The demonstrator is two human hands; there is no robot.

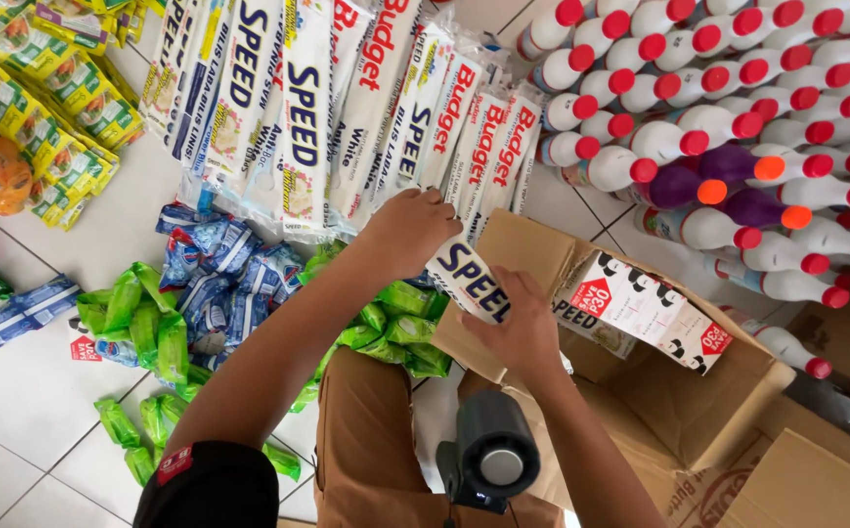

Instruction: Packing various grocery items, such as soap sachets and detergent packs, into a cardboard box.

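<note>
Both hands on one long white soap bar pack (466, 282) with dark blue lettering, held over the open cardboard box (640, 391). Left hand (407, 230) wrapped round the upper end, grip closed on it; right hand (521, 328) clamped on the lower end, same deal. Just above, a row of similar long packs (347, 108) laid side by side on the tiled floor (14, 391). White bottles with red caps (718, 98) lying packed together top right, couple of purple ones (738, 166) with orange caps among them. Green sachets (151, 323) and blue sachets (219, 284) scattered left. More packs (650, 308) inside the box. Black tape dispenser (491, 458) sitting at the lap.
</note>
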